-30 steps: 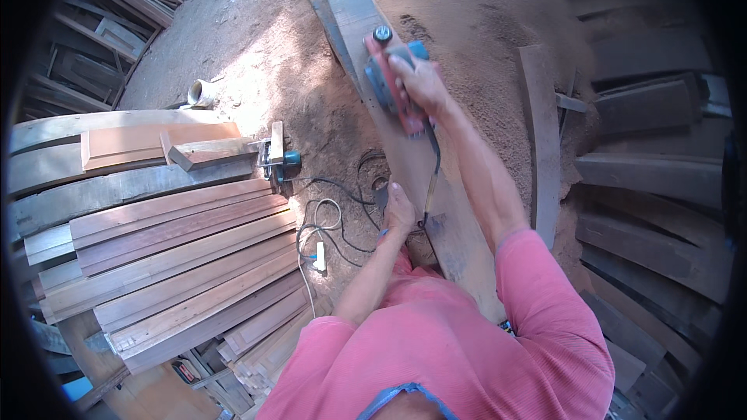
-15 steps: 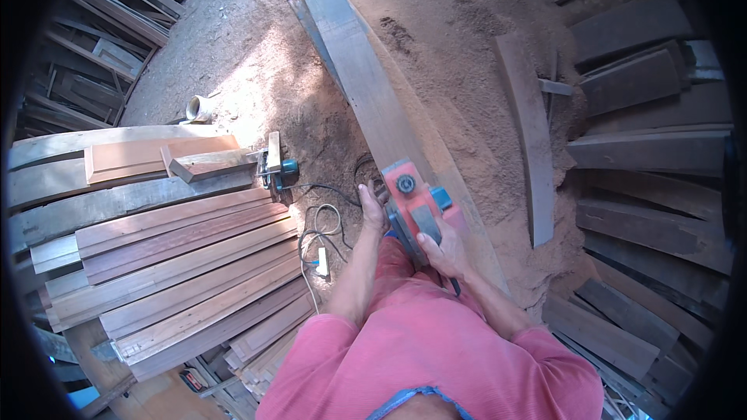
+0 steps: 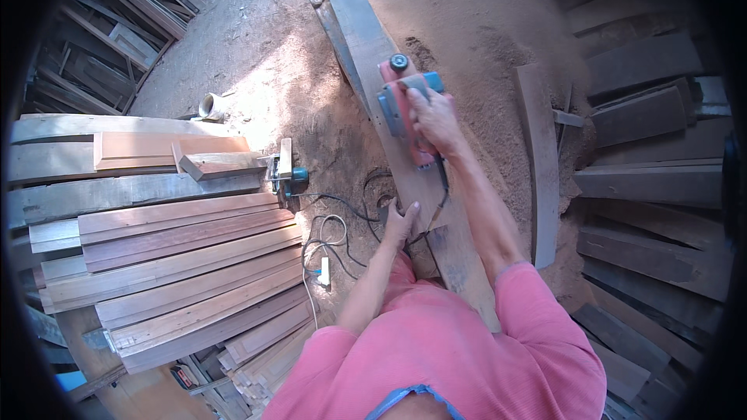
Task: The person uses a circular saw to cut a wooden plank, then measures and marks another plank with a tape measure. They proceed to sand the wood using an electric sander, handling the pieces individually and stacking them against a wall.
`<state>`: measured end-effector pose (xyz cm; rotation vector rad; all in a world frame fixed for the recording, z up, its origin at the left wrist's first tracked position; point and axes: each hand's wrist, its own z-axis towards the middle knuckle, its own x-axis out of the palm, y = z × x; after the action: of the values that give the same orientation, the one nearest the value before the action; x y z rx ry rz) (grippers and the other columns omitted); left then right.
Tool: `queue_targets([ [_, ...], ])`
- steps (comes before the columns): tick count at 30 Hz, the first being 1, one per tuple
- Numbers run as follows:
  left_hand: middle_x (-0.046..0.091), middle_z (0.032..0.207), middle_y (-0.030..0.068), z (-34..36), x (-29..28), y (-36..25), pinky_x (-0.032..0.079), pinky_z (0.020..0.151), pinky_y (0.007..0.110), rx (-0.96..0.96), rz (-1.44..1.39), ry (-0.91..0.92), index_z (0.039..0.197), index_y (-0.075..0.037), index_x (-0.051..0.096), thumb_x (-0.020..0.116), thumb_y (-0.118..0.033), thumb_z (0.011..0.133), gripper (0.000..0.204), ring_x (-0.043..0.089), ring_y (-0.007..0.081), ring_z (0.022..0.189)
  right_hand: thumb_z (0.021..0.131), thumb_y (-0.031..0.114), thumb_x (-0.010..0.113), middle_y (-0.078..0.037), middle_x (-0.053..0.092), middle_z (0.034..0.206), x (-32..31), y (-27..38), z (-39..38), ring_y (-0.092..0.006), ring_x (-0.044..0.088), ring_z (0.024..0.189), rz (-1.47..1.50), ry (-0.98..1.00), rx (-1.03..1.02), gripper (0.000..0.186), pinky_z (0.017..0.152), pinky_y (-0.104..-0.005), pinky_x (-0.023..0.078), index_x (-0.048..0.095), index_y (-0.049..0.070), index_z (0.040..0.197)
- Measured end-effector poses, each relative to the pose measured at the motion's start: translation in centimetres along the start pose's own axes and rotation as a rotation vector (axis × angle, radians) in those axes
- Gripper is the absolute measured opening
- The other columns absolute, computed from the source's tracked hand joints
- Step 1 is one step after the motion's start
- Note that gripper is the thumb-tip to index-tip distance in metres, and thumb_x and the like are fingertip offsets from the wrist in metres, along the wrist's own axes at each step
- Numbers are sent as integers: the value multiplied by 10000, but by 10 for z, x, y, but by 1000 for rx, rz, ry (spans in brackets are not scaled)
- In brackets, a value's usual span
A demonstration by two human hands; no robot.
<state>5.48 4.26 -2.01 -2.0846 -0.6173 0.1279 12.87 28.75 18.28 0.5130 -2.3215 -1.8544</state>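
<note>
A long wooden board runs away from me on top of a wider plank. My right hand is closed around the handle of a red and blue electric planer, which rests on the board around its middle. A dark cord trails from the planer's back end toward me. At the board's near end, my left hand grips its left edge, thumb toward the top face; some of its fingers are hard to make out.
Stacked planks lie at the left, with a circular saw at their end. Cords and a white power strip lie near my left arm. A loose board rests on sawdust at right, before more stacked timber. A pale pot stands farther off.
My right hand has pushed the planer forward, away from my body, onto the board. My left hand has come down from beside the planer to the board's near end.
</note>
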Motion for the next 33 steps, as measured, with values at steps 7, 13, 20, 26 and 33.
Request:
queue_targets([
  [7,654,1289,146,-7,-58,-56,533,1014,383,-259,-294,409,1426,42,494,753,-462,894,778,669,240,1138,1060,363,558,30,589,745,-74,0,-131,-47,547,608,60,-10,57,377,546,-240,463,654,20,1185],
  [13,588,1427,149,-79,-78,-159,493,1075,560,-149,-545,531,1495,-91,473,696,-718,834,938,584,342,1306,1042,379,581,0,622,761,-95,-53,-207,-87,575,617,-38,-75,126,408,550,-269,467,637,0,1181],
  [20,583,1431,180,-102,-50,-173,531,1009,590,17,-765,507,1489,-95,467,643,-696,889,868,601,390,1268,1005,426,605,-223,705,1013,-95,-140,-265,-343,694,956,-296,-30,120,698,812,-416,536,429,-46,1489],
  [26,535,1442,263,-151,2,-294,570,1010,605,428,-824,657,1526,16,321,644,-496,978,817,583,439,1293,986,445,623,-295,669,1203,-86,-142,-293,-437,629,1184,-319,-14,189,633,998,-456,480,515,-43,1376],
  [33,485,1463,287,-152,39,-380,602,970,590,558,-863,650,1521,45,290,602,-446,1017,769,581,438,1293,983,432,650,-300,673,1226,-91,-120,-296,-416,639,1210,-333,48,233,652,992,-448,496,535,-87,1361],
])
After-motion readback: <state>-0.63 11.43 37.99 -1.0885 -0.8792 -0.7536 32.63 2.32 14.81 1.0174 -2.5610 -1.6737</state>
